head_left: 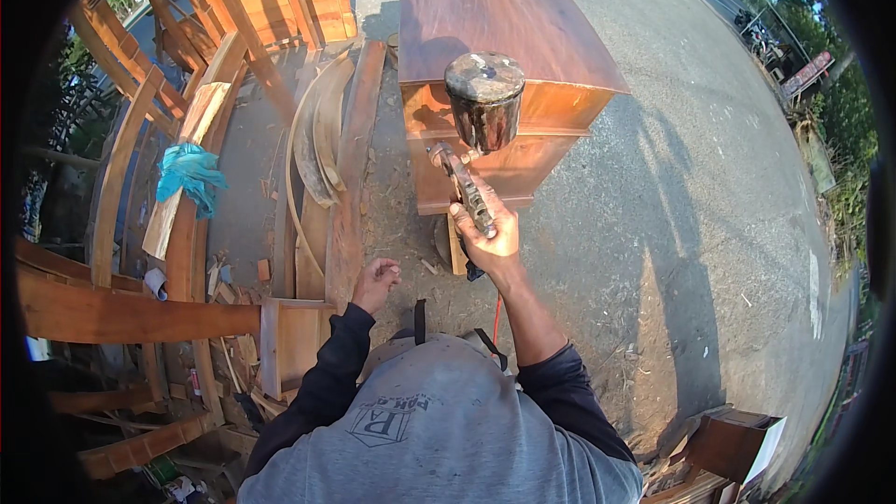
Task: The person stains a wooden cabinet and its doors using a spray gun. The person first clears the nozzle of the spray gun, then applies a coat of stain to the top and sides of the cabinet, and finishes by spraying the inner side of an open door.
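Note:
My right hand (pixel 490 233) grips a paint-spattered spray gun (pixel 462 182), raised in front of a varnished wooden cabinet (pixel 504 14). Its dark, stained metal cup (pixel 483 112) sits on top of the gun and hides part of the cabinet's near face. My left hand (pixel 375 282) is lower and to the left, away from the gun, with its fingers curled and nothing visible in them. A thin red hose (pixel 497 317) runs down below my right hand.
Upright wooden frames (pixel 215 0) crowd the left, with teal crumpled plastic (pixel 187 177) on one beam. Curved offcuts and planks (pixel 327 131) lie beside the cabinet. A small dark wooden box (pixel 723 448) is at lower right, on the pavement (pixel 709 177). Roadside clutter lines the far right.

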`<state>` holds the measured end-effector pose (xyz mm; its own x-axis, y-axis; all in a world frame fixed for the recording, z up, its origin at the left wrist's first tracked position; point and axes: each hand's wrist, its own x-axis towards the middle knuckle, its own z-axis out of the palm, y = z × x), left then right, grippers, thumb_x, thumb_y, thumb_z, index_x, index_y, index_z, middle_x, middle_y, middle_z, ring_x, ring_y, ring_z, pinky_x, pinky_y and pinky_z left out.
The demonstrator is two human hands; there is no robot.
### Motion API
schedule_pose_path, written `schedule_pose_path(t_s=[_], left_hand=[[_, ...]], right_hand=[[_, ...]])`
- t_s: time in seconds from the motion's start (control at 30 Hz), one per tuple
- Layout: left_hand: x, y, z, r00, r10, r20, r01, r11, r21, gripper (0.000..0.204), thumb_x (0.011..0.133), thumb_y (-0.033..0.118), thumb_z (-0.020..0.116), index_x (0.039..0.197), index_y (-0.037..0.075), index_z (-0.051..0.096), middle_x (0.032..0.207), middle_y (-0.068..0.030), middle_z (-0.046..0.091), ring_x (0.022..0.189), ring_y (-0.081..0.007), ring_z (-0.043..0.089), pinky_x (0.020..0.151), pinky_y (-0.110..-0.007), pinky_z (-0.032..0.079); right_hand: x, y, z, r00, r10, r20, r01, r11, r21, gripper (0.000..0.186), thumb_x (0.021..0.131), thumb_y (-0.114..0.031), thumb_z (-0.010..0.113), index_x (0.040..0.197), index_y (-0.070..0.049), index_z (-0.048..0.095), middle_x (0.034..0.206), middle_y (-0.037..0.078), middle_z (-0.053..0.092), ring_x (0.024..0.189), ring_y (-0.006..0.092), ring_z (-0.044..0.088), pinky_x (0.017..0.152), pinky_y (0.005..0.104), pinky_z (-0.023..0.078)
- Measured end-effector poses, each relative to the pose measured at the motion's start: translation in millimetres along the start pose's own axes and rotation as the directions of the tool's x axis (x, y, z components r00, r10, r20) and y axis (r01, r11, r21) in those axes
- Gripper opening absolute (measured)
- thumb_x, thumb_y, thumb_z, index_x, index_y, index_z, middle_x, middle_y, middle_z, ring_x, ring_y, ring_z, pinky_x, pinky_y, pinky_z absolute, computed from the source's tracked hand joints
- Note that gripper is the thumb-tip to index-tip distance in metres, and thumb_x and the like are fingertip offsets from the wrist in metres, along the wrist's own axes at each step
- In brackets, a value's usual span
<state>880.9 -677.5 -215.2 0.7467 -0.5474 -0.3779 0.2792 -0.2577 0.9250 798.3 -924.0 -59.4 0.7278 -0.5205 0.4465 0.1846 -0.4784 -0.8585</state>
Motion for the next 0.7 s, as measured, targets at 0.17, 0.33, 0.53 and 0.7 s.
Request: schedule_pose_path(t_s=[0.17,0.33,0.53,0.7], left_hand=[[-4.5,-19.8,-25.4,0.994,-0.051,-0.1,0.045,0.997,-0.062,0.021,0.101,0.016,0.061,0.116,0.002,0.061,0.095,-0.004,0.067,0.081,-0.0121,0.065,0.069,-0.026,0.05],[-1.5,-18.5,-29.9,0.99,-0.069,-0.125,0.073,0.997,0.033,0.02,0.103,0.02,0.06,0.115,0.005,0.06,0.096,-0.0038,0.067,0.082,-0.0133,0.066,0.072,-0.027,0.051],[19.6,-1.9,-3.4,1.0,-0.004,-0.006,0.005,0.995,0.097,0.021,0.102,0.019,0.06,0.117,0.003,0.059,0.098,-0.0042,0.067,0.084,-0.0121,0.065,0.073,-0.027,0.05],[34.2,9.7,22.0,0.991,0.068,0.114,-0.077,0.994,0.081,0.022,0.101,0.016,0.061,0.117,0.002,0.06,0.099,-0.004,0.067,0.086,-0.0117,0.064,0.074,-0.027,0.05]], right_hand=[[14.8,8.8,-16.0,0.995,0.011,-0.1,-0.017,0.998,-0.053,0.041,0.092,-0.005,0.071,0.132,-0.001,0.061,0.103,0.006,0.073,0.092,0.0119,0.066,0.085,0.0306,0.054],[27.8,4.0,-59.4,0.947,0.135,-0.291,-0.128,0.991,0.045,0.038,0.093,-0.005,0.07,0.13,-0.004,0.064,0.093,0.005,0.074,0.085,0.0118,0.067,0.079,0.0299,0.053],[25.3,22.4,-111.5,0.862,0.04,-0.505,-0.118,0.985,-0.124,0.042,0.092,-0.003,0.068,0.134,-0.001,0.061,0.099,0.009,0.074,0.092,0.0144,0.068,0.085,0.0313,0.053],[28.0,33.7,-144.0,0.774,0.003,-0.633,-0.228,0.934,-0.274,0.044,0.092,-0.004,0.068,0.136,-0.001,0.06,0.102,0.012,0.073,0.093,0.02,0.07,0.086,0.0345,0.055]])
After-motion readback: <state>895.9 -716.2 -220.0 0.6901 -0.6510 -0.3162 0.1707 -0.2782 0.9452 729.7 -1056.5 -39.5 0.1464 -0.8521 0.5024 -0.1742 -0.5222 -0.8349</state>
